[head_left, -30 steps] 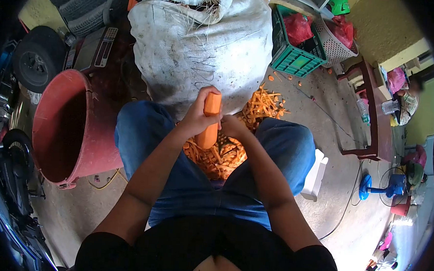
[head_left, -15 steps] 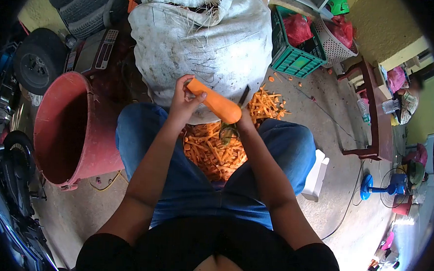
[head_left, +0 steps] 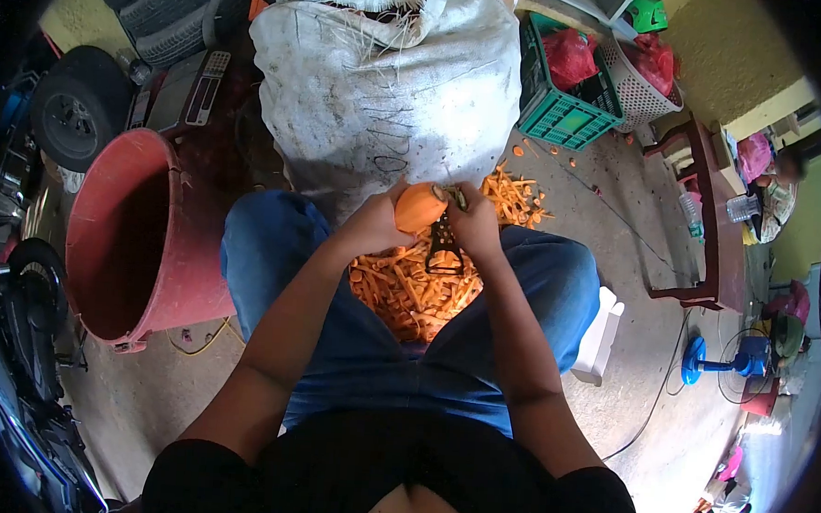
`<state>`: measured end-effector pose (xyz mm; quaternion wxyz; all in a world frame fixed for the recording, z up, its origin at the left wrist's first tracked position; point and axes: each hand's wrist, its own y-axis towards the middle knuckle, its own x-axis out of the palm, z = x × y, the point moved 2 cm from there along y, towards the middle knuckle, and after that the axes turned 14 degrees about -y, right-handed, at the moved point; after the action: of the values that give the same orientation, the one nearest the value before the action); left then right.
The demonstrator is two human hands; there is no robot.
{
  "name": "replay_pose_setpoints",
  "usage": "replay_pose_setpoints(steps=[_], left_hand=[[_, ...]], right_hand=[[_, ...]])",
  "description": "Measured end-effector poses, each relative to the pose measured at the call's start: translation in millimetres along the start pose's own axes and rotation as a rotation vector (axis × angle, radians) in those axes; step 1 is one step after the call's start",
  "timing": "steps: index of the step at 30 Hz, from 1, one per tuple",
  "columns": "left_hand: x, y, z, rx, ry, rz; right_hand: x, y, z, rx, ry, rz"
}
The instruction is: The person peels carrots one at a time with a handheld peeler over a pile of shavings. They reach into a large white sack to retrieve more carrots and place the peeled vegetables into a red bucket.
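Observation:
A thick orange carrot (head_left: 419, 209) lies in my left hand (head_left: 382, 220), whose fingers wrap around it from the left. Its darker stem end faces right, towards my right hand (head_left: 476, 219). Closed at that end, my right hand holds a black peeler-like tool (head_left: 444, 244) with holes, which points down. A greenish-brown bit (head_left: 458, 200) shows by its fingertips; I cannot make out what it is. Below both hands, a heap of orange peelings (head_left: 413, 294) fills the space between my knees.
A large white sack (head_left: 391, 98) stands in front. To the left is a red barrel (head_left: 165, 244); at the back right are a green crate (head_left: 571, 116) and a white basket (head_left: 646, 106). More peelings (head_left: 518, 197) lie beside the sack. A wooden frame (head_left: 709, 226) stands right.
The carrot has come down and turned, its stem end now towards my right hand. The black tool has swung from pointing up to hanging down.

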<state>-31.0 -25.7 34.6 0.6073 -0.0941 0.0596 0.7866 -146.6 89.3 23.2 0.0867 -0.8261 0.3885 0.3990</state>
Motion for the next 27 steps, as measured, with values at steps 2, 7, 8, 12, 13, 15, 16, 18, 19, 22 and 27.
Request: replay_pose_setpoints(steps=[2,7,8,12,13,15,16,18,19,22,27], left_hand=[[-4,3,-1,0.002,0.01,0.123],[-6,5,-2,0.004,0.045,0.152],[-4,5,-2,-0.009,0.077,0.127],[-4,3,-3,0.037,0.089,0.131],[-5,2,-1,0.014,0.113,0.087],[-7,0,3,-0.008,0.137,0.041],[-7,-1,4,-0.014,0.063,0.005],[-5,-3,2,-0.02,-0.01,-0.031],[-1,-5,-1,-0.009,-0.172,-0.042],[-3,-4,1,-0.026,-0.122,-0.041],[-4,-6,3,0.025,0.276,0.009]], right_hand=[[-10,0,-8,-0.01,-0.092,-0.017],[-13,-8,-20,-0.114,-0.269,-0.067],[-12,-8,-21,-0.112,-0.269,-0.067],[-10,-9,-21,-0.068,-0.313,-0.083],[-10,-9,-20,-0.07,-0.3,-0.07],[-6,-8,-16,-0.074,-0.267,-0.081],[-5,-7,-15,-0.078,-0.234,-0.092],[-5,-5,-14,-0.075,-0.201,-0.102],[-5,-4,-13,-0.072,-0.167,-0.115],[-8,-3,-16,-0.071,-0.134,-0.18],[8,-1,4,-0.085,-0.138,-0.152]])
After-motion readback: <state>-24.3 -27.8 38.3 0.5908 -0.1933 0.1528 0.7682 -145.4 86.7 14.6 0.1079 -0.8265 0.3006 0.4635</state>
